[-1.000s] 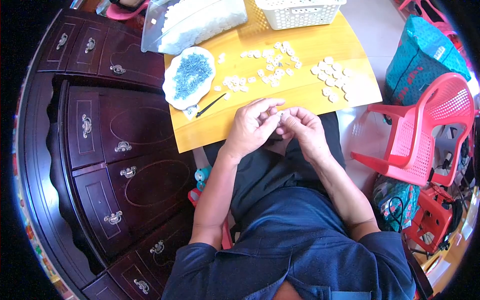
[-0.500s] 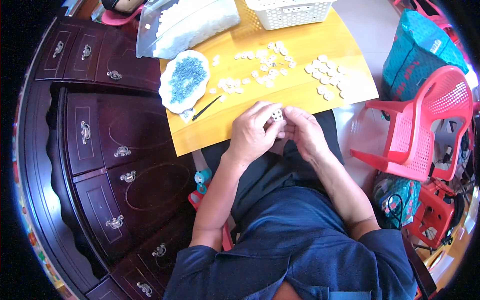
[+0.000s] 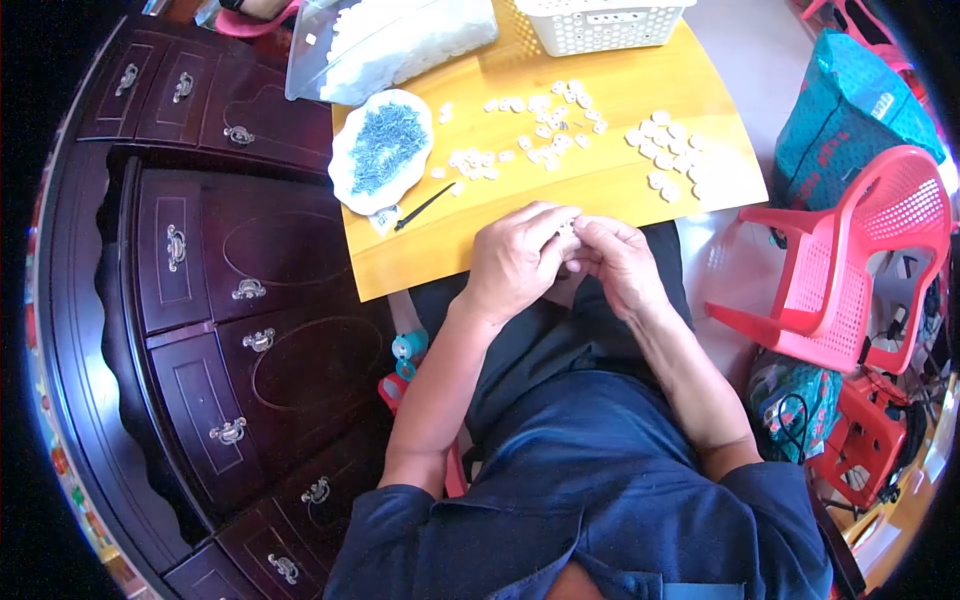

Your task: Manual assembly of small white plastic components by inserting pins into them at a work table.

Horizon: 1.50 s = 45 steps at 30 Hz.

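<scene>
Just past the table's near edge, my left hand (image 3: 515,262) and my right hand (image 3: 622,265) meet with fingertips closed on one small white piece with dark dots (image 3: 567,228). The fingers cover most of it. Beyond them, small white pieces (image 3: 548,128) lie scattered on the wooden table (image 3: 400,272). A separate group of round white pieces (image 3: 662,150) sits to the right. At the left stands a white scalloped dish (image 3: 347,170) heaped with small grey-blue metal bits (image 3: 388,145), perhaps screws. A thin black stick-like tool (image 3: 424,206) lies by the dish.
At the far side stand a clear bin (image 3: 308,70) of white pieces and a white perforated basket (image 3: 600,35). A dark wooden cabinet (image 3: 270,270) borders the left. To the right are a pink plastic chair (image 3: 835,270) and a teal bag (image 3: 845,120).
The view has shifted slightly, so the table appears a little farther up and right. Both hands keep the dotted piece, now turned and more covered by the fingers.
</scene>
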Motion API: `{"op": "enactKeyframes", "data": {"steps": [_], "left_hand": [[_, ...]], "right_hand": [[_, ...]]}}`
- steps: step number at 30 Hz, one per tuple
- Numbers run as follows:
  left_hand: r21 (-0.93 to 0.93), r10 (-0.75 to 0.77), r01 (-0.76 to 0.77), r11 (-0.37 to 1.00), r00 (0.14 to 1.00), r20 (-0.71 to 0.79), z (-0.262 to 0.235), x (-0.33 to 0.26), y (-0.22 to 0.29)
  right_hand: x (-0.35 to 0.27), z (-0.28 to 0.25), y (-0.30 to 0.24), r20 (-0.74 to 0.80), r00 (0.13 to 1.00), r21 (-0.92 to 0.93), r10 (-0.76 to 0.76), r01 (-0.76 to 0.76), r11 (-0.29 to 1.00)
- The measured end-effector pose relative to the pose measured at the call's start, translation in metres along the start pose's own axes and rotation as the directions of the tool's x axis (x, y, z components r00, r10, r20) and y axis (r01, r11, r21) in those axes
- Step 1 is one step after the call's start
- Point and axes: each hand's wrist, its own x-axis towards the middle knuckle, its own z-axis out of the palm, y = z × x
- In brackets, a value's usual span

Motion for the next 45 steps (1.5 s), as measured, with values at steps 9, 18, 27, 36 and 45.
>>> {"op": "enactKeyframes", "data": {"steps": [9,18,27,36,45], "left_hand": [[-0.052,-0.042,0.042,0.998,0.999,0.0,0.004,-0.003,0.0],[-0.026,-0.115,0.112,0.993,0.977,-0.177,-0.015,0.007,0.018],[0.079,-0.053,0.055,0.995,0.998,-0.035,0.002,0.002,0.009],[0.147,0.071,-0.059,0.987,0.995,-0.074,0.004,0.004,0.005],[0.15,0.083,-0.07,0.986,0.993,-0.086,0.005,0.009,0.008]], "right_hand": [[-0.001,0.006,0.006,-0.053,0.992,-0.068,-0.113,0.11,0.992],[0.0,0.006,0.0,-0.086,0.991,-0.032,-0.098,0.096,0.995],[0.0,0.003,0.003,-0.065,0.989,-0.062,-0.131,0.127,0.99],[0.0,0.003,0.005,-0.044,0.988,-0.07,-0.147,0.143,0.987],[-0.001,0.002,0.003,-0.069,0.984,-0.088,-0.164,0.158,0.984]]}}
